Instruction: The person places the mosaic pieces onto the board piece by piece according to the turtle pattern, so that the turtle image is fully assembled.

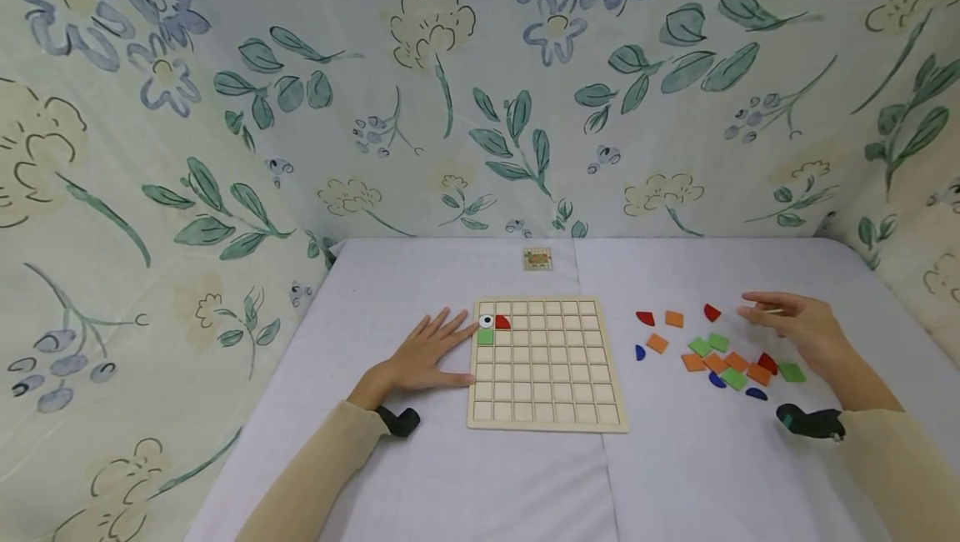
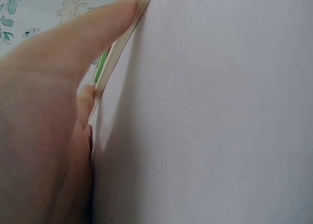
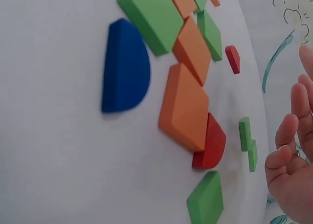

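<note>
My left hand (image 1: 420, 358) lies on the table with its fingers spread, index fingertip and thumb right at the left edge of a pale wooden grid board (image 1: 622, 409). In the board's upper left corner sit a white eye tile (image 1: 487, 321), a red quarter-round tile (image 1: 502, 323) and a green square tile (image 1: 486, 337). Beyond the loose pieces at the right, my raised right hand (image 1: 798, 325) pinches a small thin pale-edged piece between thumb and fingers. That piece is hidden in the right wrist view, where my right fingers (image 3: 288, 128) show at the edge.
Between board and right hand lie loose tiles: several orange squares (image 1: 674, 319), several green squares (image 3: 210, 199), red quarter-rounds (image 1: 712, 312) and blue half-rounds (image 3: 127, 70). A small patterned card (image 1: 537, 258) lies behind the board. Flowered cloth (image 1: 435, 150) rises behind the white table (image 1: 405, 275).
</note>
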The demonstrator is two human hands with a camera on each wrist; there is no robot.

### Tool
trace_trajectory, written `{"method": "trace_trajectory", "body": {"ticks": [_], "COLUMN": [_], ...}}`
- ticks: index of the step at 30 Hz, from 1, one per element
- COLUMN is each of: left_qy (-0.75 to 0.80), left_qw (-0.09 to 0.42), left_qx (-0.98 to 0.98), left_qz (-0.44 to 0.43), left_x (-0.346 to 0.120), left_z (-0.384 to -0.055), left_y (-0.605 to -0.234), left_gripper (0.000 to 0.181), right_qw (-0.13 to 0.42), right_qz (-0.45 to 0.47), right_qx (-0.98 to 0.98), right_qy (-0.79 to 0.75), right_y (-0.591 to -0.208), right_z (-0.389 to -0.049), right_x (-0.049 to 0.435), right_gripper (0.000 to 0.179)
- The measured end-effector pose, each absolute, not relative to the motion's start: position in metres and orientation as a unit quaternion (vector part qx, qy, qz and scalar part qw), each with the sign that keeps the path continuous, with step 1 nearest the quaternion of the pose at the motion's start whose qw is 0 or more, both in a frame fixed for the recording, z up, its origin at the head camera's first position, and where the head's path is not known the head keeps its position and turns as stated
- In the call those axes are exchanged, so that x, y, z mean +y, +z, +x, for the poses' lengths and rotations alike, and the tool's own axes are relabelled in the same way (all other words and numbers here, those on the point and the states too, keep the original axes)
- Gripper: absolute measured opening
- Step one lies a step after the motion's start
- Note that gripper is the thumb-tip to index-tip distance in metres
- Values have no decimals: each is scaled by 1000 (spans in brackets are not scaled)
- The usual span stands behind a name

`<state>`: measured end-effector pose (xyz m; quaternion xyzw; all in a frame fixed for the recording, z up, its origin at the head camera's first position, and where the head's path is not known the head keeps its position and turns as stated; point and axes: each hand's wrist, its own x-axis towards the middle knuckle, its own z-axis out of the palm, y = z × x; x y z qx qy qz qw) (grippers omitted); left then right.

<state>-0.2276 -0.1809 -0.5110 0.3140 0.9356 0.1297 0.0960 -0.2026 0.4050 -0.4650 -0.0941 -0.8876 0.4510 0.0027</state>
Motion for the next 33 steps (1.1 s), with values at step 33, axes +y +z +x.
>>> {"method": "trace_trajectory", "body": {"ticks": [33], "left_qy": [131], "left_qw": [102], "left_qx": [934], "left_qz": [316], "left_x": [-182], "left_z": [-228], "left_y": [-509], "left_gripper": [97], "right_qw": [-15], "right_qz": [-109], "right_qx": [-911], "right_qy": [398], "right_y": [-504], "right_z": [-217], "right_x": [461], "right_gripper": [82]}}
